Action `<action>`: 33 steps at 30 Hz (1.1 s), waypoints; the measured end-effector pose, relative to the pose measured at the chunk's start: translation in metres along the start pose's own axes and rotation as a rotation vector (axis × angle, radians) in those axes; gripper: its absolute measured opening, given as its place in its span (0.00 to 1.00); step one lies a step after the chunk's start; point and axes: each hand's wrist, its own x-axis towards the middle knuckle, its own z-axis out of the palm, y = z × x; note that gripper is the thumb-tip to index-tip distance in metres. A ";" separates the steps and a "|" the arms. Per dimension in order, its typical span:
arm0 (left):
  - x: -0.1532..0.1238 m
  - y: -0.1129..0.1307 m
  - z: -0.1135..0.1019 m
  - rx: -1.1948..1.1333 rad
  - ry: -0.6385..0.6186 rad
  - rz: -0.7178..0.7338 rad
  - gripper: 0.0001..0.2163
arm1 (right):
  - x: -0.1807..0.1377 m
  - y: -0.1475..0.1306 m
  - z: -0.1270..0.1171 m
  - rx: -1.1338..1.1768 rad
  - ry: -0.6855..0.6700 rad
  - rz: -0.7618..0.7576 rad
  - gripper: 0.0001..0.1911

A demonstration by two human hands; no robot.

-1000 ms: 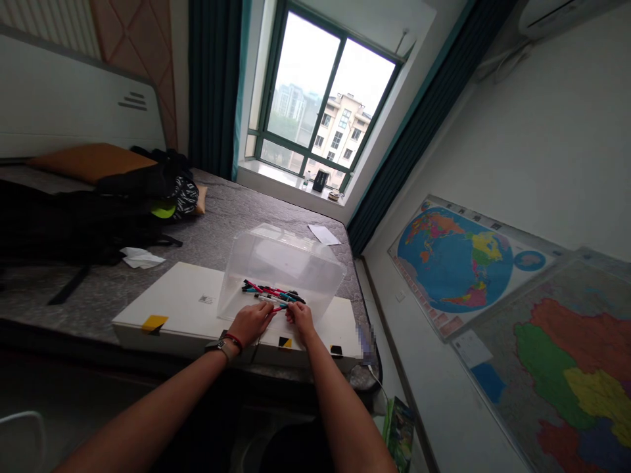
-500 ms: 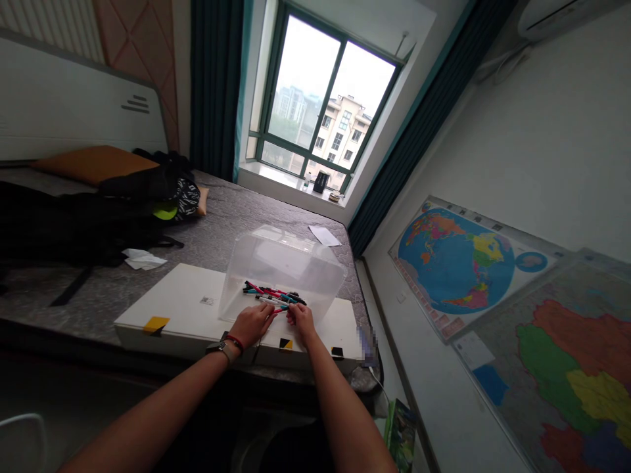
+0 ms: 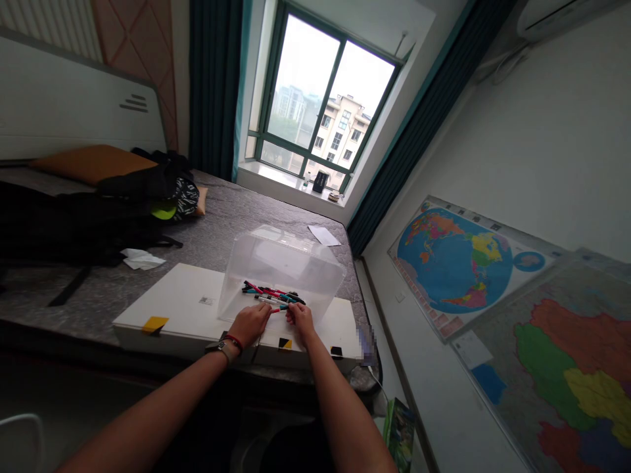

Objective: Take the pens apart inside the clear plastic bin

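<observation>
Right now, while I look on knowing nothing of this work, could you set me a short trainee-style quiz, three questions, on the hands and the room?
1. Either/or: is the red band on the person's left or right wrist?
2. True or false: in this view, a world map hangs on the wall to the right of the window.
3. Fill in: between the left hand and the right hand, the pen shows red and ____.

Key: 1. Left, next to a watch. 2. True. 3. Teal.
</observation>
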 end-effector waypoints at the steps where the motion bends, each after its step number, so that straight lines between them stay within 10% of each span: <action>1: 0.000 0.000 -0.001 -0.010 0.005 0.006 0.16 | 0.000 0.000 0.000 -0.004 -0.009 0.000 0.16; 13: 0.000 -0.001 -0.003 -0.042 0.007 0.066 0.15 | 0.000 -0.004 -0.003 -0.086 -0.170 0.008 0.20; 33: 0.001 0.003 -0.007 0.049 0.008 -0.055 0.13 | 0.010 0.012 -0.002 0.214 0.084 0.025 0.19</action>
